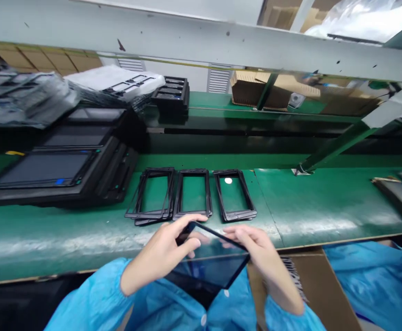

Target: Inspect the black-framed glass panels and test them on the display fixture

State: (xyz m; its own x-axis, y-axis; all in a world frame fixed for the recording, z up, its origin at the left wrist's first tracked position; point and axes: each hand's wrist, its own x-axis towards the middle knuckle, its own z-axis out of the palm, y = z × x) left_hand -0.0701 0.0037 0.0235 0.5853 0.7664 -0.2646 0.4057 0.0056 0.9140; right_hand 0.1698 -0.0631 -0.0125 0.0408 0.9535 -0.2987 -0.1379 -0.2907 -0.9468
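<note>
A glossy black tablet screen panel (211, 266) is held tilted in front of my body, over the table's near edge. My left hand (168, 246) grips its upper left corner, thumb on the glass and fingers at the far edge. My right hand (256, 246) holds the upper right edge, with its fingertips reaching past the rim. The glass reflects part of my fingers. Just beyond lie three piles of thin black rectangular frames: a left pile (139, 214), a middle pile (192, 214) and a right pile (238, 214).
Stacked black trays with screen panels (49, 168) stand at the left on the green table (307, 207). Plastic-wrapped parts (21, 99) and a black tray stack (171, 94) are behind. A slanting post (339, 145) rises at right. An open cardboard box (325, 285) sits below the edge.
</note>
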